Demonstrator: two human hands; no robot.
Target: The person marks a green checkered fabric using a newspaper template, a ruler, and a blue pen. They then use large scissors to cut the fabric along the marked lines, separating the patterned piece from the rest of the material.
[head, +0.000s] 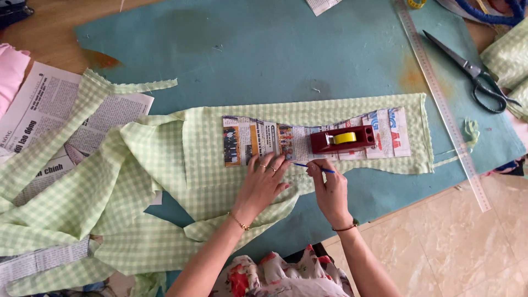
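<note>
A newspaper pattern piece (258,140) lies on green-and-white checked fabric (220,181) spread over a teal mat (264,60). My left hand (262,184) rests flat with fingers spread on the lower edge of the paper, pressing it onto the fabric. My right hand (329,190) grips a thin blue pen (313,167), whose tip touches the fabric just below the paper's edge. A dark red tape dispenser (342,138) with a yellow roll sits on the paper as a weight, just above my right hand.
A long clear ruler (443,104) lies diagonally at the right, with black-handled scissors (476,74) beyond it. More newspaper (38,110) and fabric strips sit at the left. The mat's near edge meets a tiled floor (456,242) at the lower right.
</note>
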